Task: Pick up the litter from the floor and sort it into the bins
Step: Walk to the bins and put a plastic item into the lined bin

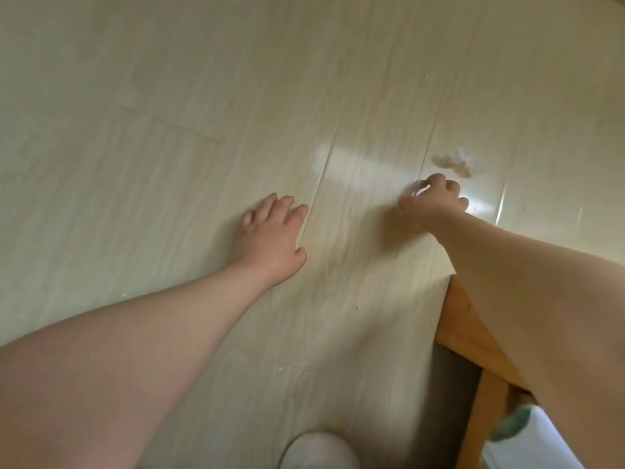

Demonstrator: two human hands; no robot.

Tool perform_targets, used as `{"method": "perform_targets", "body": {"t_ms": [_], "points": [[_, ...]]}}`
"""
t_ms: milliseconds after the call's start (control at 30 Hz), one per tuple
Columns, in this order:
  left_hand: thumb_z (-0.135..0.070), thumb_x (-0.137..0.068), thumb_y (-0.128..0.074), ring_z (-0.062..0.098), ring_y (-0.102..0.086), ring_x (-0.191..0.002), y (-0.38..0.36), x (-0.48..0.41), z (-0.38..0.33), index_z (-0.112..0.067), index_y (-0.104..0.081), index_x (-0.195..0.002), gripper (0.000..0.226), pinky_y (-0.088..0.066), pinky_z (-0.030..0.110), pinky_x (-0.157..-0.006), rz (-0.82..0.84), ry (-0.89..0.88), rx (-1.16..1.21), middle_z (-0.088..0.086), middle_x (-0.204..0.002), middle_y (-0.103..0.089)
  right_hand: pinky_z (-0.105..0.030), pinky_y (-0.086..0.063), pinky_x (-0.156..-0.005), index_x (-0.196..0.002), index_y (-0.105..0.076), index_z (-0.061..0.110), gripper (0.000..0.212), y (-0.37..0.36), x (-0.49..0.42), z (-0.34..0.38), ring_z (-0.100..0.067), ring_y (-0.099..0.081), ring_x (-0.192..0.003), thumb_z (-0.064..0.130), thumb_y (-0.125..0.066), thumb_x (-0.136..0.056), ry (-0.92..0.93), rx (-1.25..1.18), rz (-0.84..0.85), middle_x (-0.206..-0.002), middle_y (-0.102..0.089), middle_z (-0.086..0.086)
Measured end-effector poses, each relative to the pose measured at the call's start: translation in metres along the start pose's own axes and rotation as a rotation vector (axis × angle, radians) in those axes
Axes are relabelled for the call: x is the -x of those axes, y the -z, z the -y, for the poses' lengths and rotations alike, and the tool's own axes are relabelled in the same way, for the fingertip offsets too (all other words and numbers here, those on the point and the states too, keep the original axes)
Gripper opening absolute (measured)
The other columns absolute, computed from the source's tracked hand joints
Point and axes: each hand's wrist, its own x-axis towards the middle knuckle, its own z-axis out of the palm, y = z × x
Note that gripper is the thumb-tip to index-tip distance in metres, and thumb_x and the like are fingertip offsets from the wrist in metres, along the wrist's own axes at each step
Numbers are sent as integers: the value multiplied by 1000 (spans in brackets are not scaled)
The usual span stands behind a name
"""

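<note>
- While the person leans over the pale wood-look floor (pixel 152 96), both bare arms stretch out ahead and down toward the boards.
- The left hand (pixel 270 238) is loose, with the fingers fairly straight and a bit spread, holding nothing. Can't tell if it's resting on the floor or just above it.
- The right hand (pixel 434 199) is curled up, and its fingertips pinch what looks like a clear scrap (pixel 420 191) of crinkly plastic glinting in the glare. It's pretty blurry, so I can't be sure of the material.
- Just past that hand's knuckles, a small crumpled wad (pixel 453 164), whitish and tan, lies on the floor near a board seam. Neither hand touches it.
- In the lower right, an orange-brown wooden frame (pixel 466 330) runs under the right forearm, with a teal thing (pixel 510 424) beside it that's too blurry to make out.
- At the bottom edge there's the rounded toe of a white shoe (pixel 318 451) on the floor.
</note>
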Motion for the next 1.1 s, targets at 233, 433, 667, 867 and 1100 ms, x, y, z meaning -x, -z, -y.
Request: {"method": "perform_targets", "body": {"t_ms": [233,433,667,867,1100], "points": [[-32,-87,-51,22,-9,-144,68,23,-36,-26,-18,-147,69,-16,39,-113,101,-9,21,1,-156,-13,-39,-39,-93,-139,-34,18,54,23,73,8,-30,-39,-124,23,-49,-87,86,-66,104,-141,-35,-6],[-33,-88,-49,21,-10,-144,195,47,-94,-26,-19,-147,66,-18,38,-111,109,8,19,1,-156,-13,-43,-38,-101,-140,-33,19,55,141,131,26,-28,-40,-125,26,-49,-88,73,-95,167,-143,-35,-5],[-32,-88,-49,22,-15,-142,267,-24,-151,-25,-22,-146,64,-23,38,-109,99,-79,49,2,-155,-17,-44,-42,-97,-140,-33,19,53,223,83,38,-31,-44,-121,23,-47,-89,-34,-120,130,-140,-36,-8],[-33,-90,-49,24,-20,-140,247,-121,-153,-24,-22,-145,63,-25,39,-108,140,-151,-35,2,-154,-17,-43,-37,-98,-149,-12,34,69,186,-11,41,-33,-29,-133,28,-49,-90,-89,-52,151,-158,-6,-2],[-34,-90,-50,24,-25,-136,152,-202,-142,-21,-21,-146,65,-29,38,-105,201,-66,1,0,-153,-19,-34,-46,-82,-125,-49,13,36,94,-108,10,-33,-48,-111,6,-45,-90,-78,-27,348,-133,-38,-13]]}}
